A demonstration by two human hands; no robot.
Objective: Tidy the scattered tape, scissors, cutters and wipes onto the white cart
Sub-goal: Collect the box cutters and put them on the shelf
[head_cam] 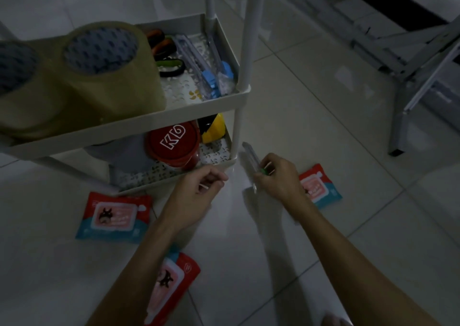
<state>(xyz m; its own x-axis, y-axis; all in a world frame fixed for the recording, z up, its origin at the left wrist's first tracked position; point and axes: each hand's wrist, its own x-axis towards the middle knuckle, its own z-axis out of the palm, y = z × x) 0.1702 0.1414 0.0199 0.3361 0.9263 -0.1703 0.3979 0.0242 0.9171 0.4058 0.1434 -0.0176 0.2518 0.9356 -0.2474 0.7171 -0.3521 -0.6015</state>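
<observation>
The white cart (206, 109) stands on the tiled floor. Its upper shelf holds brown tape rolls (99, 69), scissors (164, 51) with orange and green handles, and clear cutters (209, 71) with blue sliders. My right hand (278, 176) is shut on a clear cutter (250, 152) with a green slider, just right of the cart's lower corner. Beside the lower shelf's front edge, my left hand (199, 188) hovers with curled fingers, nothing clearly in it. Three red-and-blue wipe packs lie on the floor: left (114, 217), under my left forearm (171, 288), and behind my right hand (321, 186).
The lower shelf holds a red lidded tub (174, 144) marked KB, a yellow-and-black object (214, 129) and a grey item (119, 151). A grey metal frame (410, 81) stands at the right. Dim light, glossy tiles.
</observation>
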